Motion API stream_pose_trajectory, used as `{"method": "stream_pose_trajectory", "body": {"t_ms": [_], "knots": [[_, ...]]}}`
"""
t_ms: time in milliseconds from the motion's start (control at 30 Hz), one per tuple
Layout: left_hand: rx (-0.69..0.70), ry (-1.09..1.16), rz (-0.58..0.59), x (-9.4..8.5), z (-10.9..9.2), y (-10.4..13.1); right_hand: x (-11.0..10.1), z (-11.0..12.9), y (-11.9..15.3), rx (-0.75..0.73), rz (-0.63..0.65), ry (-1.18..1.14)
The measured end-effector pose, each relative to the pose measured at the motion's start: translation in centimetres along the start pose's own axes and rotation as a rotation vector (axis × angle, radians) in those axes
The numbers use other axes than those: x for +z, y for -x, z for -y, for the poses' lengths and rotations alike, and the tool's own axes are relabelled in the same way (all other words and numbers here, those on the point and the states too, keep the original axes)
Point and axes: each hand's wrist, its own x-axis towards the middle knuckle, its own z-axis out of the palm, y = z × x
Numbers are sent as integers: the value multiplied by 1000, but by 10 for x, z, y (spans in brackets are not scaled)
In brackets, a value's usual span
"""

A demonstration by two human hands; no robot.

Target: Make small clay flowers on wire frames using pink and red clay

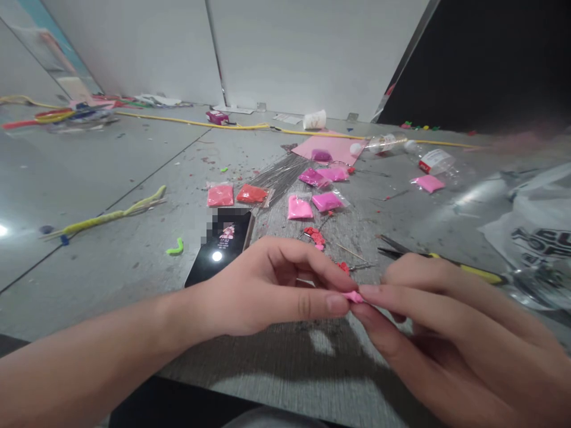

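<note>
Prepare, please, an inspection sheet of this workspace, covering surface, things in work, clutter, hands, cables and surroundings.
Surface: grey table, with seams and scattered small scraps.
Things in work: pink clay-like piece at the fingertips; beyond it, red pieces, small plastic bags with pink, red and purple contents, and a bundle of thin wires.
Clutter: smartphone, screen lit; scissors partly behind the right hand; paper cup on its side; white plastic bag.
Hands: left hand and right hand both pinch the pink clay-like piece.
Cables: yellow cord along the back; whether electrical, cannot tell.
Surroundings: pale panels behind, dark panel at right.
</note>
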Motion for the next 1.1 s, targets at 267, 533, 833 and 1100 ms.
{"method": "stream_pose_trajectory", "body": {"t_ms": [267, 533, 833, 1100], "knots": [[45, -64, -19, -2, -1, 1, -2, 2, -8, 104, 97, -110], [188, -144, -21, -1, -1, -2, 6, 5, -8, 561, 127, -419], [276, -277, -30, 0, -3, -1, 14, 5, -3, 886, 72, -765], [294, -293, 3, -2, -1, -1, 18, 4, -4, 915, 60, -939]]}}
